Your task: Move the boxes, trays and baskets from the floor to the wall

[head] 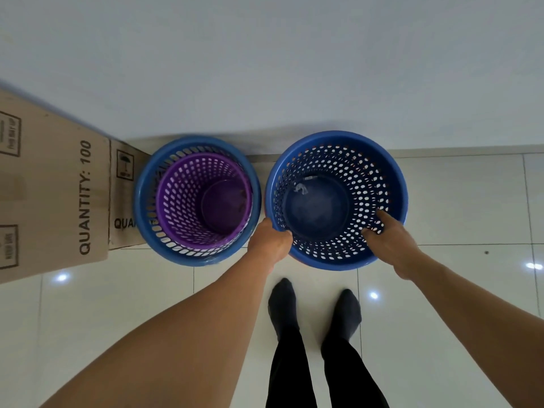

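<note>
The blue basket [400,187] sits upright close to the wall [265,69], just right of a second basket [141,201], their rims almost touching; whether it rests on the floor [456,201] or is held just above it cannot be told. A pale scrap [300,188] lies on its bottom. The left grip [269,240] clasps the near left rim, thumb hooked inside, its other fingers hidden outside. The right grip [388,237] curls over the near right rim, fingers pressed to the perforated inner side. The second basket, also blue, has a purple basket [182,201] nested in it. Left of it, two cardboard boxes [53,187] stand against the wall, the nearer one touching it. Two feet in dark socks [284,301] stand on the glossy tiles below the held basket
</note>
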